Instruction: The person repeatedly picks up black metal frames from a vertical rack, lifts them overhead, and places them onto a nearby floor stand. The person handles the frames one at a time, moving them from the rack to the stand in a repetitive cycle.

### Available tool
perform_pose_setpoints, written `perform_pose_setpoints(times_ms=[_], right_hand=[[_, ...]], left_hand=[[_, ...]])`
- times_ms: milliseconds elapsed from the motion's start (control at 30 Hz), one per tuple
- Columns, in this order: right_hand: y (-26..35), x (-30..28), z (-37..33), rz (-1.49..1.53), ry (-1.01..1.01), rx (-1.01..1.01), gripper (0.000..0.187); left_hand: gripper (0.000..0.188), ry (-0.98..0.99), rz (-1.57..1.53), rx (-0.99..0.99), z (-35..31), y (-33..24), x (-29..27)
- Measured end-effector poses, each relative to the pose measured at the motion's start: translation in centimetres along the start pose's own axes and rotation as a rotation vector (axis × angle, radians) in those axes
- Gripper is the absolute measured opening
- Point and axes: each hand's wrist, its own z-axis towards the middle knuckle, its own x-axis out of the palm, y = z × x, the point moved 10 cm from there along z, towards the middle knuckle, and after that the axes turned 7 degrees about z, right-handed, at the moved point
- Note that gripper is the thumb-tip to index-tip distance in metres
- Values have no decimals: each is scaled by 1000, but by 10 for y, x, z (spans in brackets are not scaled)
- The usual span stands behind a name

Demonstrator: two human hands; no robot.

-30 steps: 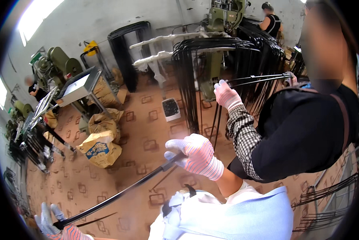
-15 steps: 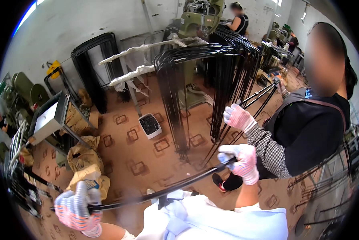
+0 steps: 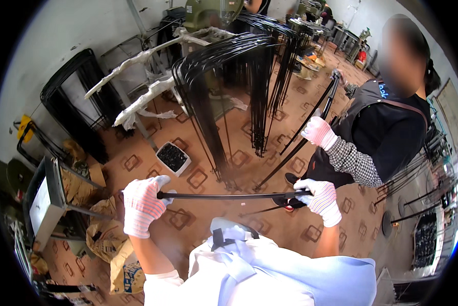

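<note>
Between my two gloved hands a slim black metal bar [image 3: 229,196] runs nearly level in front of my apron. My left hand [image 3: 143,208], in a striped knit glove, is closed round its left end. At the right end, my right hand [image 3: 321,202] grips the bar in a matching glove. Whether the bar is part of a bent frame cannot be told. Just beyond, U-shaped black metal frames [image 3: 259,102] hang in a dense row on wrapped rack arms [image 3: 146,99], legs down.
To the right, a co-worker [image 3: 387,127] in gloves and checked sleeves holds similar black bars [image 3: 310,127]. A white box of small black parts [image 3: 173,158] sits on the patterned floor. More frames [image 3: 81,102] lean by the wall. A metal-sided table [image 3: 48,204] and paper sacks [image 3: 124,268] stand left.
My left hand has come up and inward, bringing the tilted bar to nearly level. My right hand has shifted slightly right. The view has turned, and the co-worker's bars have swung apart from the hanging frames.
</note>
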Motion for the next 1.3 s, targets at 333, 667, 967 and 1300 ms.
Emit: perform_pose_setpoints(times_ms=[333,667,967,1300], right_hand=[[40,82,57,92,908,22,38],[72,176,117,359,1431,-252,31],[6,231,316,-277,535,27,36],[-145,243,515,1399,-449,636,12]], left_hand=[[25,316,-40,227,109,68,69],[41,415,82,517,239,-5,73],[54,157,428,288,342,9,174],[49,188,494,311,351,20,191]])
